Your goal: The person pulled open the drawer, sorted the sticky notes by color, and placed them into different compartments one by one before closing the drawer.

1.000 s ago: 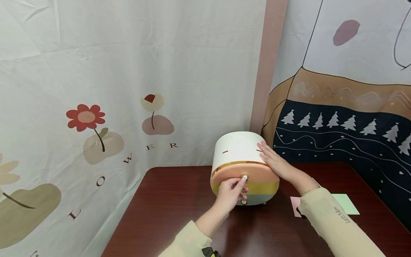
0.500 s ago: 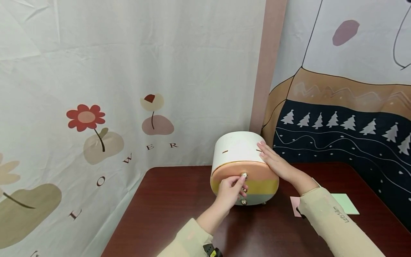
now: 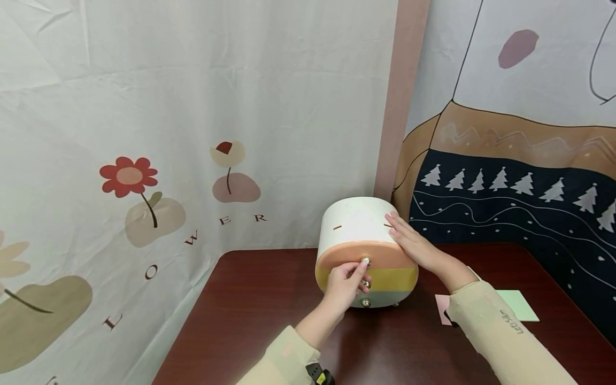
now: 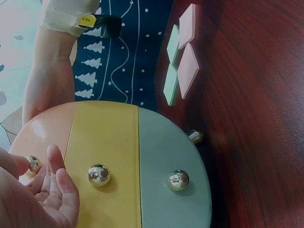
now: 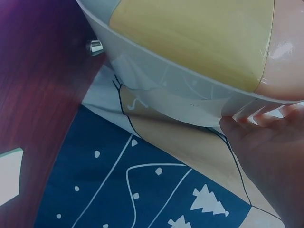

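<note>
A small rounded white drawer box (image 3: 358, 216) stands on the table with an orange top drawer (image 3: 392, 255), a yellow middle drawer (image 3: 393, 279) and a grey-green bottom drawer (image 3: 392, 298). The orange front sits flush with the box's rim. My left hand (image 3: 341, 289) pinches the top drawer's gold knob (image 4: 33, 165) between thumb and finger, the other fingers loosely bent. Below it, the yellow drawer's knob (image 4: 99, 175) and the green one's knob (image 4: 178, 180) are untouched. With extended fingers, my right hand (image 3: 415, 243) rests on the box's upper right side.
Pink squares (image 4: 188, 71) and green squares (image 3: 520, 305) lie on the dark red wooden table (image 3: 260, 315), right of the box and partly behind my right sleeve. Behind the table hangs a pale flower-print curtain (image 3: 298, 123), and to its right a navy tree-print cloth (image 3: 500, 208).
The orange drawer, slightly out one second ago, has slid in until flush, my left hand moving a little forward with its knob. The right hand has stayed on the box.
</note>
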The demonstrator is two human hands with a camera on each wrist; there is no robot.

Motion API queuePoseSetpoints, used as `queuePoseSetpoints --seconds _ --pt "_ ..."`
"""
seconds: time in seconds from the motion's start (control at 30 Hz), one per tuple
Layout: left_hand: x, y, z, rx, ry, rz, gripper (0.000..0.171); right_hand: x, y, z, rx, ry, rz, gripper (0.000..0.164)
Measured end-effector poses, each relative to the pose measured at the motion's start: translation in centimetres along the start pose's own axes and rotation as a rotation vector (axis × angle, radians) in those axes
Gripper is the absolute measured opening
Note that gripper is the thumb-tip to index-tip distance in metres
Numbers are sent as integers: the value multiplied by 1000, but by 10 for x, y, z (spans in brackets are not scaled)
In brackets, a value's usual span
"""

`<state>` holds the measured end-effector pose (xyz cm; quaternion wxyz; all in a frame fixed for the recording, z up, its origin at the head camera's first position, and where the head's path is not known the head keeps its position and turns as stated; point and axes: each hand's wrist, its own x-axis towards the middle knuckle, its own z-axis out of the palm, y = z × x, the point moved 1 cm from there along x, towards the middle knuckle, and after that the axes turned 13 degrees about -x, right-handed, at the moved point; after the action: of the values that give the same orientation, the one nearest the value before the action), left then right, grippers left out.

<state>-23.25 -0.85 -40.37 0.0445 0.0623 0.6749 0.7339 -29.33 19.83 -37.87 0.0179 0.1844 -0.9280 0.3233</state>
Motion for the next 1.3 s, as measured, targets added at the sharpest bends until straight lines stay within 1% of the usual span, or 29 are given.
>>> queuePoseSetpoints --seconds 0.13,0.27,0.33,0.4,0.47,0.53,0.6,0.7,0.83,0.93,1.0,1.1,1.17,1.23,1.3 --pt "-2 4 0 -12 1 -16 32 0 0 0 3 1 -2 58" --pt "-3 -1 -1 -25 -25 -18 33 1 1 1 5 0 -3 58" --pt "-4 -4 -2 -13 -61 -22 32 1 1 1 7 2 -3 58" --pt "-5 -6 -4 23 -113 -31 31 0 1 1 8 4 -4 58" --pt "-8 -6 -5 80 -170 -41 29 0 1 0 12 3 -5 58" --pt "-11 -4 -7 139 -229 -37 27 0 1 0 15 1 -6 58" --pt "-14 0 -10 195 -288 -18 25 -1 1 0 17 -1 -7 59" --pt "-16 7 -15 274 -354 42 25 -1 0 0 13 2 -7 59" --pt "-16 21 -24 362 -395 158 27 -1 -1 0 14 0 -7 59" --pt "-14 33 -31 377 -388 251 27 -2 -3 -1 15 -3 -9 59" --pt "-11 40 -36 361 -367 296 28 -3 -3 -1 13 -2 -9 58" --pt "-7 50 -43 324 -298 351 27 -4 -5 -3 8 0 -10 58" --pt "-3 55 -49 289 -239 386 26 -4 -6 -4 -1 -2 -7 58" --pt "1 60 -55 261 -177 434 26 -4 -6 -4 -13 -4 -5 58" --pt "6 62 -61 255 -129 485 28 -4 -5 -5 -23 -6 -1 58"
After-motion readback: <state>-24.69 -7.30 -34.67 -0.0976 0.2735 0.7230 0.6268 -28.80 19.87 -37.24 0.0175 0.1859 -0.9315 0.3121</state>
